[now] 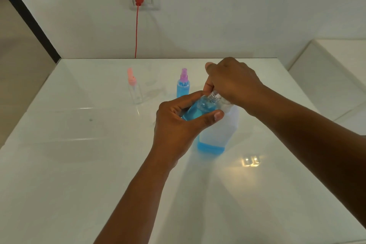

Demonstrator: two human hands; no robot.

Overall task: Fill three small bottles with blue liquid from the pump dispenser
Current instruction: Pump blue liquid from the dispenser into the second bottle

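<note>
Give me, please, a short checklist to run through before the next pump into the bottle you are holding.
1. Held bottle gripped by left hand: ok.
2. Its neck open, cap off: ok.
3. Right hand on the pump head: cannot tell, the hand hides it.
4. Room left in the held bottle: cannot tell.
5. Liquid left in dispenser: ok, though low.
6. Pink-capped bottle filled: not ok, empty.

the table (99, 164) under my arms is glossy and smooth, mirroring light at 5 o'clock. the bottle (200, 108) i hold is clear glossy plastic; the dispenser (219, 132) at 3 o'clock of it looks frosted, translucent plastic. the wall (217, 16) is matt.
</note>
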